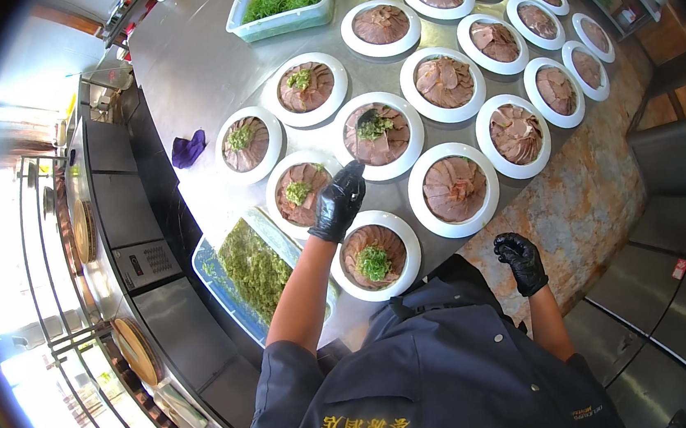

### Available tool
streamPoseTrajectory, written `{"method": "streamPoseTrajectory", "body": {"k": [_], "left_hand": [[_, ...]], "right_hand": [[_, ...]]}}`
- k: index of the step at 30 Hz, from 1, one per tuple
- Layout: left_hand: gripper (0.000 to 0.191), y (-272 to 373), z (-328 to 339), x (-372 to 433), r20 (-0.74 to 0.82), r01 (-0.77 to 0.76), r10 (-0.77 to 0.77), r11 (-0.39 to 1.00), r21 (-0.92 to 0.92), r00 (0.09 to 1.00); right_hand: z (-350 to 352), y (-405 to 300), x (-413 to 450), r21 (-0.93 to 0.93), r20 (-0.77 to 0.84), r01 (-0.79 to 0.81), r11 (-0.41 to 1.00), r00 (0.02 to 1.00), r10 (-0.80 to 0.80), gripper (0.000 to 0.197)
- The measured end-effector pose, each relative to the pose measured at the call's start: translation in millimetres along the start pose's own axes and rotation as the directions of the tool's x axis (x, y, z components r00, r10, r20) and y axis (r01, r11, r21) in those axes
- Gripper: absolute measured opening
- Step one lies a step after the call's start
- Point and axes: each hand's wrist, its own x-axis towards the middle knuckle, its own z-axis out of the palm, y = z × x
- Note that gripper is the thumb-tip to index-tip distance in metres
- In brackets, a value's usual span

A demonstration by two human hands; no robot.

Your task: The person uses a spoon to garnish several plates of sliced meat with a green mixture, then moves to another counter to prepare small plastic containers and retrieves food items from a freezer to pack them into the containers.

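Observation:
My left hand (pixel 339 203), in a black glove, closes on a spoon whose handle is mostly hidden. The spoon's dark bowl (pixel 365 118) rests at minced green topping (pixel 375 126) on a white plate of sliced meat (pixel 391 145). Beneath my left wrist, another plate of meat (pixel 298 184) bears a paler green mound. Nearest my body is a plate (pixel 408 263) with meat under shredded scallions (pixel 374 263). My right hand (pixel 520 262), gloved in black too, hangs past the table edge with curled fingers and nothing visible in it.
A plastic tub of minced green topping (pixel 252 266) stands left of my forearm. At the far side is a tub of shredded greens (pixel 282 0). Several more meat plates (pixel 446 84) fill the right of the steel table (pixel 198 61). A purple cloth (pixel 189 149) lies near the left edge.

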Motion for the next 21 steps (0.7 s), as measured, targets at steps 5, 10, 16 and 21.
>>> {"method": "streamPoseTrajectory", "body": {"k": [5, 10, 16, 21], "left_hand": [[0.024, 4, -43, -27, -0.24, 0.149, -0.15, 0.989, -0.024, 0.959], [0.021, 30, -126, -100, -0.514, 0.305, -0.236, 0.951, 0.053, 0.825], [0.022, -51, -193, -272, -0.596, 0.56, -0.426, 0.827, 0.049, 0.681], [0.023, -84, -177, -329, -0.475, 0.619, -0.602, 0.773, -0.143, 0.642]], "right_hand": [[27, -2, 5, -0.065, 0.089, 0.005, 0.998, 0.996, 0.001, 0.023], [70, -6, 7, -0.171, 0.157, 0.01, 0.985, 0.987, 0.017, 0.023], [151, -7, -4, -0.212, 0.332, 0.051, 0.976, 0.943, 0.023, 0.023], [227, -12, -20, -0.296, 0.472, 0.159, 0.942, 0.881, 0.0, 0.024]]}}
